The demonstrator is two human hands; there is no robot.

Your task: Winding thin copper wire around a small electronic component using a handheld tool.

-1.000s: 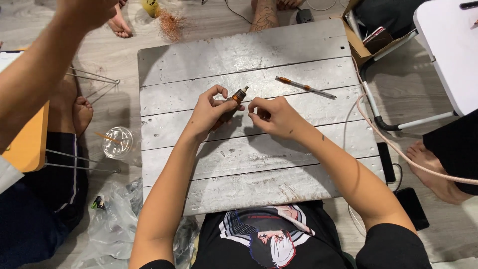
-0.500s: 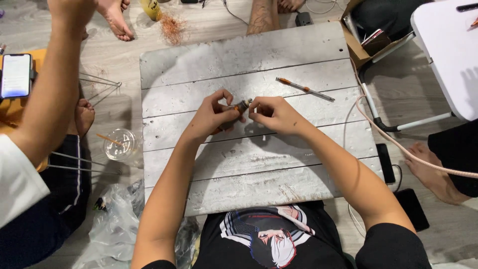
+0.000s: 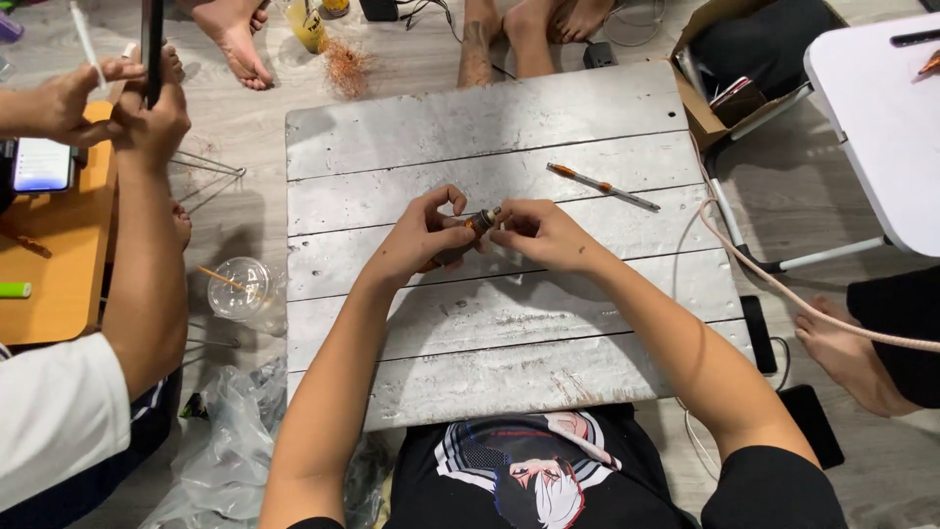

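Note:
My left hand [image 3: 423, 235] and my right hand [image 3: 540, 233] meet over the middle of a low whitewashed plank table [image 3: 509, 323]. Between their fingertips they pinch a small dark cylindrical part with an orange tip [image 3: 481, 220], held just above the boards. My left fingers wrap its body while my right thumb and fingers close on its end. A thin pen-like tool with an orange grip [image 3: 601, 186] lies on the table beyond my right hand, untouched.
A person on the left holds a phone [image 3: 152, 49] up over an orange table [image 3: 59, 264]. A clear plastic cup with a stick [image 3: 238, 287], a plastic bag [image 3: 225, 451], bare feet, a beige hose [image 3: 813, 304], phones on the floor and a white table [image 3: 881, 108] surround me.
My hands have stayed together on the small part, turning it slightly. The person on the left has raised both arms with a phone.

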